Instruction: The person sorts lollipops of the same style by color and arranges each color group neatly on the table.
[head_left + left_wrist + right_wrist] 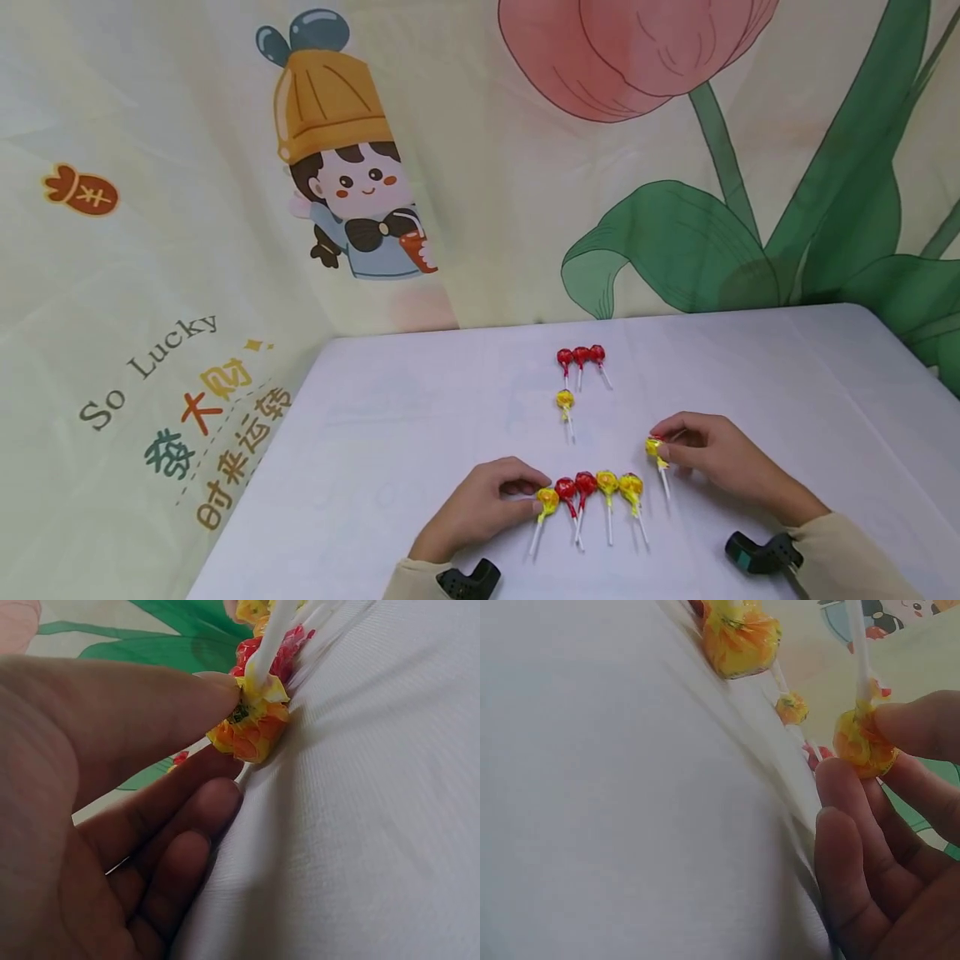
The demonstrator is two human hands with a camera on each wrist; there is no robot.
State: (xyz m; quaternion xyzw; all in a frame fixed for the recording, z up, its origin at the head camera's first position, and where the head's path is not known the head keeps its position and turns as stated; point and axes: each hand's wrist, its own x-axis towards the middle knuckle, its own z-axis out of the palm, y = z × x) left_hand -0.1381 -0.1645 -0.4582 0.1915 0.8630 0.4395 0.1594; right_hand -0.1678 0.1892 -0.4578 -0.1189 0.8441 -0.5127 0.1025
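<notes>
My left hand (489, 503) pinches the wrapped head of a yellow lollipop (251, 733) between thumb and forefinger, at the left end of the near row. Right of it in that row lie two red lollipops (586, 482) and two yellow lollipops (632, 488), sticks towards me. Off to the right, my right hand (726, 460) pinches another yellow lollipop (865, 742) by its head, its stick pointing towards me in the head view. Whether that one touches the cloth I cannot tell.
Farther back, three red lollipops (581, 355) lie side by side, with one yellow lollipop (565, 400) below the leftmost. A white cloth (405, 417) covers the table. Behind its far edge hangs a printed backdrop (480, 208). Both wrists wear black devices (763, 553).
</notes>
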